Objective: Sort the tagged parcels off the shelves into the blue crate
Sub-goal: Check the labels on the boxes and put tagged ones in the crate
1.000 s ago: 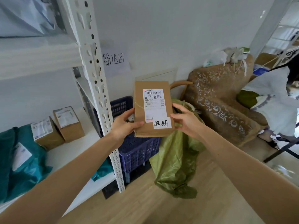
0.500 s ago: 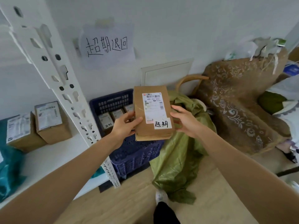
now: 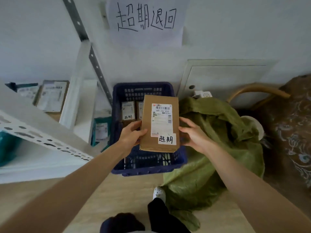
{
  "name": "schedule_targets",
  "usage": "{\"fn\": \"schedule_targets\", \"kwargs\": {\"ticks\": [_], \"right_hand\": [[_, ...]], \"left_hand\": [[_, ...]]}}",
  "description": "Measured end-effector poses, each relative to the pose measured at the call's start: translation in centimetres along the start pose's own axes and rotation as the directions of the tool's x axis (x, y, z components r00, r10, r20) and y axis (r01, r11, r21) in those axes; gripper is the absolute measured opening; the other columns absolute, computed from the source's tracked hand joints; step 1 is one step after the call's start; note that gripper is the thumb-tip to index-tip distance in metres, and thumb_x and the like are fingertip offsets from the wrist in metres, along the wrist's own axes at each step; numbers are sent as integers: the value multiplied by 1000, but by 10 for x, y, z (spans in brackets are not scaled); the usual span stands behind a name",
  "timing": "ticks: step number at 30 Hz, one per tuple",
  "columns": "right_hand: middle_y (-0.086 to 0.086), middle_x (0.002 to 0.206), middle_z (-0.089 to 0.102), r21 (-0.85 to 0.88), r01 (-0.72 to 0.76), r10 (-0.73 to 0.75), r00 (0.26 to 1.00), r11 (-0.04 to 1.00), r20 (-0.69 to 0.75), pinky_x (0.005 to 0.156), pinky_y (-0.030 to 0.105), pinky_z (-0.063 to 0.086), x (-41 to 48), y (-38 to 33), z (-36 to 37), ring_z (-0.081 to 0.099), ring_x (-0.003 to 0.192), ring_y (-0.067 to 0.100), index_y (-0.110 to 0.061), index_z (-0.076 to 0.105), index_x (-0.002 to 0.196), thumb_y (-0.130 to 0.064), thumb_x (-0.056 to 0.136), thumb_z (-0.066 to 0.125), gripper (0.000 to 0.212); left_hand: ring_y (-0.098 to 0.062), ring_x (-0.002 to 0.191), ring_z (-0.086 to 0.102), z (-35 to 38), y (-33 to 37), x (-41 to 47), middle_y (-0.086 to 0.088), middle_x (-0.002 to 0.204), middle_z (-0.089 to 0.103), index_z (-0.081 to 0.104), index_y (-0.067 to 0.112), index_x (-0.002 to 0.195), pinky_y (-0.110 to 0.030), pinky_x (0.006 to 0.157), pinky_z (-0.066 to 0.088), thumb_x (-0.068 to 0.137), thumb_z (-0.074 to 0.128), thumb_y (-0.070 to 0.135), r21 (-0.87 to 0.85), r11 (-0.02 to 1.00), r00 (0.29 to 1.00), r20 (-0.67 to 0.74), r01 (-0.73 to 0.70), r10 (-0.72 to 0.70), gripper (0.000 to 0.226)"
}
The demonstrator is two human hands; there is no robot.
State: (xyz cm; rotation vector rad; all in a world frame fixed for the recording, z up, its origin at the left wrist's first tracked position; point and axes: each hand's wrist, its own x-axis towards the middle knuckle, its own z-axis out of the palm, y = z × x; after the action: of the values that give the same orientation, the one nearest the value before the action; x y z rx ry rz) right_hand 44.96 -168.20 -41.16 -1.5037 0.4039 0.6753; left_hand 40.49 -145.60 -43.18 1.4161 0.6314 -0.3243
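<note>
A flat brown cardboard parcel (image 3: 159, 123) with a white shipping label and a handwritten white tag hangs directly over the blue crate (image 3: 117, 132) on the floor. My left hand (image 3: 133, 133) grips its left edge, thumb on the front face. My right hand (image 3: 193, 132) holds the right edge with fingers spread. Two tagged small boxes (image 3: 128, 111) lie inside the crate, partly hidden by the parcel.
White metal shelving (image 3: 42, 138) stands at the left with cardboard boxes (image 3: 52, 95) and teal bags (image 3: 101, 128) on it. A green sack (image 3: 218, 140) lies right of the crate, a brown patterned armchair (image 3: 289, 132) beyond. A handwritten paper sign (image 3: 146, 19) hangs on the wall.
I have stepped closer and tipped my view down. The parcel, held in both hands, has moved from beside the shelf post to above the crate.
</note>
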Motion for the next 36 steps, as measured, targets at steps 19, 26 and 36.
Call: {"fn": "schedule_targets", "kwargs": {"ticks": [19, 26, 36], "right_hand": [[11, 119, 62, -90, -235, 248, 952, 968, 178, 81, 54, 54, 130, 50, -2, 61, 109, 29, -43, 28, 145, 5, 94, 48, 73], [0, 127, 54, -187, -264, 294, 943, 946, 155, 64, 39, 53, 168, 64, 6, 58, 108, 23, -46, 23, 146, 6, 93, 49, 79], [2, 131, 53, -277, -327, 356, 933, 903, 59, 88, 52, 53, 216, 100, 22, 57, 115, 25, -47, 20, 146, 9, 91, 46, 82]], "left_hand": [[-26, 111, 56, -4, -41, 106, -5, 122, 54, 37, 36, 140, -48, 86, 53, 86, 54, -14, 129, 954, 962, -78, 272, -263, 76], [-27, 105, 57, -9, -65, 146, -7, 123, 51, 34, 40, 141, -47, 78, 55, 84, 53, -19, 137, 924, 933, -22, 358, -359, 85], [-26, 108, 58, -13, -110, 188, -9, 124, 53, 28, 44, 143, -49, 84, 55, 81, 59, -17, 171, 906, 918, 16, 387, -396, 92]]}}
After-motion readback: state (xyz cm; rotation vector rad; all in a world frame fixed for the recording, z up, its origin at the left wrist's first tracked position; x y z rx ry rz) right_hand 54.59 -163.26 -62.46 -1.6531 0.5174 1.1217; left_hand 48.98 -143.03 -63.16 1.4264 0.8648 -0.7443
